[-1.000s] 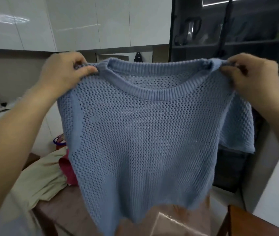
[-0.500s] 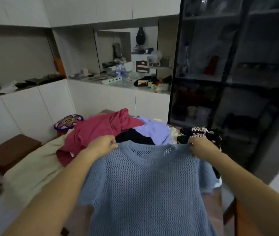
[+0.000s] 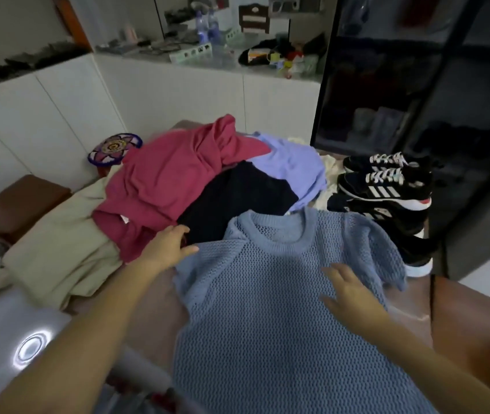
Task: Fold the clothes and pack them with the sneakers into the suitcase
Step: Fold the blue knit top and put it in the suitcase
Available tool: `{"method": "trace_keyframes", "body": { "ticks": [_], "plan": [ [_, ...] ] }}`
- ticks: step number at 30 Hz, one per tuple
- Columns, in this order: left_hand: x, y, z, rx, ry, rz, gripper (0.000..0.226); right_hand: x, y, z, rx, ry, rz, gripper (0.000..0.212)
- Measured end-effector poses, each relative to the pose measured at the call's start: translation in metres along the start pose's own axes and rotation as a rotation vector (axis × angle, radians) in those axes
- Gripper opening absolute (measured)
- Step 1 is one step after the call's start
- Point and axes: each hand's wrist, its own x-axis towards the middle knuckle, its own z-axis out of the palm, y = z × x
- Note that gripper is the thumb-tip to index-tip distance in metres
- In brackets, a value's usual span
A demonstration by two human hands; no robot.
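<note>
Bare worktop (image 3: 411, 312) lies free in strips both sides of the knit sweater (image 3: 267, 324), mid-frame. Clothes pile (image 3: 178, 180) blocks upper centre; sneakers (image 3: 387, 189) block upper right, beige cloth (image 3: 58, 258) the left.

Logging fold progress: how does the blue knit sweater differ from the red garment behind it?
The blue knit sweater lies spread flat; the red garment is crumpled in a heap. The blue knit sweater is open mesh; the red garment looks smooth. Neither is folded yet.
</note>
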Motion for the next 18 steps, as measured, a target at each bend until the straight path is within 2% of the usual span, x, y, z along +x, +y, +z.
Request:
{"method": "trace_keyframes", "body": {
  "ticks": [5,7,9,10,13,16,18],
  "plan": [
    [-0.019,-0.009,0.019,-0.046,-0.067,-0.079,0.064,-0.051,-0.059,0.071,-0.04,-0.143,-0.23,0.063],
    [-0.017,-0.018,0.037,-0.108,-0.094,-0.164,0.076,-0.056,-0.074,0.083,-0.093,-0.152,-0.263,0.064],
    [-0.002,-0.043,0.072,-0.2,-0.084,-0.218,0.092,-0.052,-0.081,0.08,-0.032,-0.209,-0.261,0.06],
    [-0.003,-0.044,0.079,-0.223,-0.093,-0.246,0.088,-0.049,-0.079,0.079,-0.033,-0.23,-0.237,0.059],
    [-0.03,-0.019,0.073,-0.194,-0.065,-0.271,0.029,-0.035,-0.071,0.068,0.035,-0.214,-0.155,0.056],
    [-0.033,-0.014,0.071,-0.291,0.102,-0.334,0.016,-0.016,-0.074,0.053,0.105,-0.151,-0.126,0.051],
    [-0.028,-0.018,0.068,-0.392,0.208,-0.382,0.022,0.001,-0.082,0.045,0.158,-0.082,-0.13,0.045]
  ]
}}
